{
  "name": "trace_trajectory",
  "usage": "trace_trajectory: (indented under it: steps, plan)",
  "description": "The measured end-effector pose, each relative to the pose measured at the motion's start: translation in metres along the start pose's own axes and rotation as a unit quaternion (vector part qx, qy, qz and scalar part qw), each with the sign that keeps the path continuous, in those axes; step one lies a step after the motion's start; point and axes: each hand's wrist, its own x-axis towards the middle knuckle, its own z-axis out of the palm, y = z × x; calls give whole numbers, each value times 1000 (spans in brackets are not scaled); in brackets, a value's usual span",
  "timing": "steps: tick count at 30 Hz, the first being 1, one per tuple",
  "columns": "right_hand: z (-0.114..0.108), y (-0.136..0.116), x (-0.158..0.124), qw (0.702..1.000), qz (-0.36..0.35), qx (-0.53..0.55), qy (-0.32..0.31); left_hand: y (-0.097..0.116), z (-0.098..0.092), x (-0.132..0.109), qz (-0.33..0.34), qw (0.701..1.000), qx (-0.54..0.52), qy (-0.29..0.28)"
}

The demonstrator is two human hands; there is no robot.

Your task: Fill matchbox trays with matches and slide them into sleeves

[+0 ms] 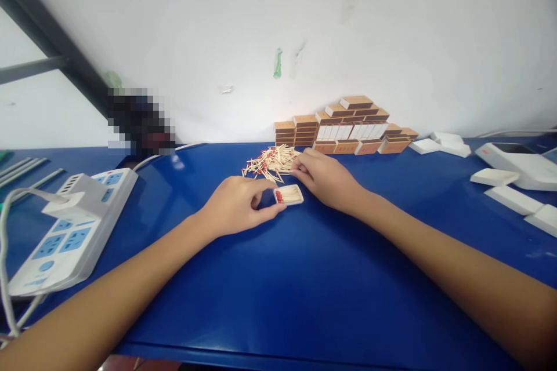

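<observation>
My left hand (239, 203) grips the left end of a small white matchbox tray (297, 202) between thumb and fingers. Inside the tray lie matches (290, 193) with their red heads toward my left hand. Just behind it, a loose heap of red-tipped matches (270, 163) is spread on the blue table (278, 290). At the right edge of that heap is my right hand (324, 177), its fingers pinched together among the match ends. Whatever sits between those fingertips is too small to make out.
Stacked matchboxes (352, 113) stand against the wall behind the heap. White tray-like pieces (513, 200) lie at the right, near a white box (517, 162). A power strip (73, 237) with a plugged-in white cable (21, 194) occupies the left side.
</observation>
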Motion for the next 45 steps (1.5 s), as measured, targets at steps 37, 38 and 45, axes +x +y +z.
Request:
trace_trajectory:
  steps: [37,38,45]
  plan:
    - [-16,5,-30,996,18,58,-67,10,1,-2,11,999,-2,-49]
    - [-17,6,-31,996,19,57,-68,10,1,-2,11,999,-2,-51]
    - [-20,0,-28,994,30,81,-67,8,2,-1,19,998,-5,-52]
